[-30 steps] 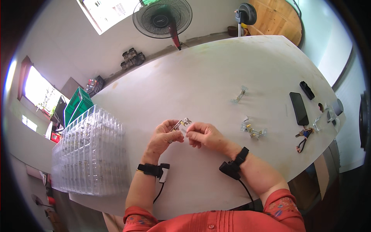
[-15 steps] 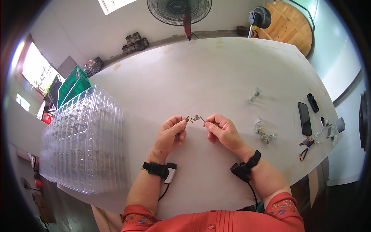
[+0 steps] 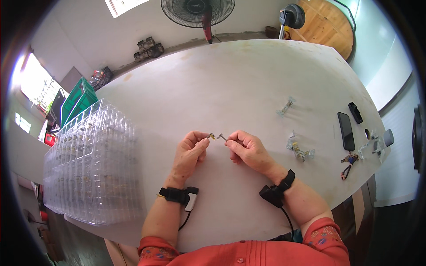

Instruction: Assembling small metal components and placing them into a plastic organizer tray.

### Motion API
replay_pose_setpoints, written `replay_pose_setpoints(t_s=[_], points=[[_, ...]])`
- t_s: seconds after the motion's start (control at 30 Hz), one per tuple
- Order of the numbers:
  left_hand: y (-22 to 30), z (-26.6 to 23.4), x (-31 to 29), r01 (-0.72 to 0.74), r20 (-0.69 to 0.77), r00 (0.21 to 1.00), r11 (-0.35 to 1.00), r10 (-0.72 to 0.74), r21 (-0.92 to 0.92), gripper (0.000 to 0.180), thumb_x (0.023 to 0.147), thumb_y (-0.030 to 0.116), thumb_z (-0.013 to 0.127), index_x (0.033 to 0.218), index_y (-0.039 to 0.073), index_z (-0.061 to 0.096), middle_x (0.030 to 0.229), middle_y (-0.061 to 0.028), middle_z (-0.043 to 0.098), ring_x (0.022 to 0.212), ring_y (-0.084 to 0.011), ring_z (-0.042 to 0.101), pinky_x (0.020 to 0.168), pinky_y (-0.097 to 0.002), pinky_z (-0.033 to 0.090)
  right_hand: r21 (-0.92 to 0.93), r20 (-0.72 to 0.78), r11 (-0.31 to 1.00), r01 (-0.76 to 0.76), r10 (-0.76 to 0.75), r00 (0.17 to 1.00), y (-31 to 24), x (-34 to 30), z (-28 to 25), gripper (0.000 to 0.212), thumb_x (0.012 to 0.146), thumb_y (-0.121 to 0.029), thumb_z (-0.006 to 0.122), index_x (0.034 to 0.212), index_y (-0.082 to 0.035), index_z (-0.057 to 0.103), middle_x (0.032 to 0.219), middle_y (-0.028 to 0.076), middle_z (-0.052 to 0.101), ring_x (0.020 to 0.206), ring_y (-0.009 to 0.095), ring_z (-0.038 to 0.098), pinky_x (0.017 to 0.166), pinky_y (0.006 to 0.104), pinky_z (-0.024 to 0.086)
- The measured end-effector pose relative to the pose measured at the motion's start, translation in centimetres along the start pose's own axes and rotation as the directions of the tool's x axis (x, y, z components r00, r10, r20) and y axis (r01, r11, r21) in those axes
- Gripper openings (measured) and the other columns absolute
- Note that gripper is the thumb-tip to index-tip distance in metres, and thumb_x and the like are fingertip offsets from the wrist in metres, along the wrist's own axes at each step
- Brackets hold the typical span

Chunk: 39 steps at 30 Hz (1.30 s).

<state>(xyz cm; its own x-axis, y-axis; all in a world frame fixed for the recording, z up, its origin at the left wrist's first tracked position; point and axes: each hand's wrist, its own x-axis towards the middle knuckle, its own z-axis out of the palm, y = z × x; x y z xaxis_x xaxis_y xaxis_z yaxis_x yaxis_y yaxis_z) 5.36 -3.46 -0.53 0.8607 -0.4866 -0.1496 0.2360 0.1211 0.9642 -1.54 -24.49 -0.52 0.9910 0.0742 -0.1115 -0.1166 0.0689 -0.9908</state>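
My left hand [image 3: 191, 153] is closed, its thumb and forefinger pinching a small brass-and-grey metal part [image 3: 212, 136]. Facing it across a narrow gap, my right hand [image 3: 246, 150] pinches a thin metal rod with a bent grey end [image 3: 221, 137]. The two pieces come close at their tips; whether they touch is too small to tell. Both hands are held over the middle of the white table [image 3: 199, 88], with a strapped device around each wrist.
Stacked clear plastic trays [image 3: 91, 164] with small parts stand at the left, beside a green crate [image 3: 77, 99]. On the right lie a clear-ended metal piece [image 3: 286, 107], a cluster of similar pieces [image 3: 300, 151], a phone [image 3: 346, 131] and keys [image 3: 349, 160].
The whole view has shifted slightly. Both hands keep their pinches, and the grey end on the right-hand piece has turned, now showing as a bent tip.
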Motion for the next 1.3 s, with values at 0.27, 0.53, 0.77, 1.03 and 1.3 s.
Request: replay_pose_setpoints(t_s=[0.27,0.53,0.77,1.03,1.3], points=[[0.2,0.4,-0.2,-0.070,-0.056,0.995,0.987,0.079,0.145,0.016,0.097,0.013,0.065,0.109,0.004,0.061,0.077,0.0055,0.053,0.056,-0.0011,0.043,0.047,-0.0184,0.032,0.011,0.022,0.999,0.032,-0.032,0.999,-0.3,-0.1,0.1,0.026,0.103,-0.020,0.056,0.123,-0.004,0.048,0.074,0.003,0.063,0.066,0.010,0.059,0.062,0.0260,0.052],[-0.5,0.8,-0.1,-0.119,0.044,0.993,0.953,0.111,0.280,0.013,0.095,0.012,0.067,0.104,0.004,0.064,0.075,0.0068,0.056,0.058,0.0011,0.042,0.050,-0.0170,0.032,0.066,0.108,0.998,0.022,-0.030,0.994,0.0,0.0,-0.1,0.026,0.104,-0.021,0.055,0.121,-0.002,0.052,0.076,0.004,0.065,0.068,0.011,0.062,0.065,0.0265,0.053],[-0.3,0.8,-0.3,-0.119,0.074,0.992,0.945,0.101,0.304,0.013,0.094,0.012,0.068,0.103,0.004,0.065,0.077,0.0068,0.058,0.059,0.0011,0.044,0.051,-0.0170,0.033,0.045,0.069,0.999,0.011,-0.014,0.998,-0.2,-0.1,0.2,0.020,0.103,-0.025,0.057,0.109,-0.005,0.056,0.069,0.000,0.060,0.059,0.007,0.056,0.054,0.0231,0.047],[-0.1,0.9,-0.5,-0.118,0.192,0.980,0.939,0.057,0.324,0.013,0.094,0.010,0.069,0.103,0.002,0.065,0.084,0.0027,0.064,0.073,-0.0036,0.055,0.065,-0.0202,0.044,0.109,-0.080,0.992,0.067,-0.059,0.995,0.3,0.2,0.0,0.017,0.101,-0.024,0.060,0.098,-0.007,0.061,0.066,-0.006,0.053,0.050,0.003,0.044,0.044,0.0219,0.036],[0.0,0.0,-0.1,-0.057,0.000,0.998,0.998,0.057,-0.022,0.014,0.096,0.014,0.067,0.103,0.002,0.063,0.072,0.0019,0.056,0.056,-0.0053,0.051,0.047,-0.0213,0.040,0.204,-0.122,0.977,0.053,-0.028,0.992,-0.7,0.0,0.1,0.016,0.101,-0.025,0.060,0.099,-0.009,0.061,0.068,-0.003,0.056,0.053,0.005,0.050,0.046,0.0206,0.041]])
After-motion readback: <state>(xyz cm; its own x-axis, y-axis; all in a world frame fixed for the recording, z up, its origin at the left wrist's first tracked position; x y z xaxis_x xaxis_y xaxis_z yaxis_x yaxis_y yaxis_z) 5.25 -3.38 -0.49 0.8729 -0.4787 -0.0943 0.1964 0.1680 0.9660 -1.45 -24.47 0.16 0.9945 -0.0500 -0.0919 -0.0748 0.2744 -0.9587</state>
